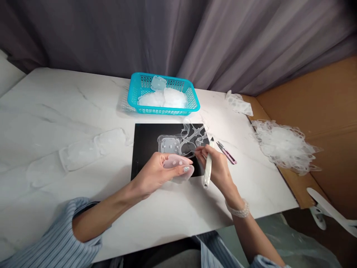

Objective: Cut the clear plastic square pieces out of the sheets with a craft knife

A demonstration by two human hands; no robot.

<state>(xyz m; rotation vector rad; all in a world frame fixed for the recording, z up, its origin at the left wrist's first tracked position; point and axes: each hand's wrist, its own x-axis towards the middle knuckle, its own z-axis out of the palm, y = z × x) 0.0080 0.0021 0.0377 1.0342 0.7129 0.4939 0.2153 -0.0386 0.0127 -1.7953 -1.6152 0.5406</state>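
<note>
Over the black mat [145,139]: left hand [153,171] has its grip round frosted plastic pieces [170,163] | light, bendy, maybe slick, edges best pinched | right hand [221,167] clasping white pen [208,171]!

Bright turquoise basket [164,111], black mat [145,149]

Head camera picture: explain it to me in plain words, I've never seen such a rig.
There is no robot here. One camera, worn on a person's head, looks forward and down at their bare hands.

The left hand holds translucent plastic pieces. The right hand holds a white-handled tool, its fingertips at a clear webbed frame.

On the white table lie a black mat under the frame and small snips. Behind stands a blue basket with more pieces; at the right is a heap of clear plastic.
</note>
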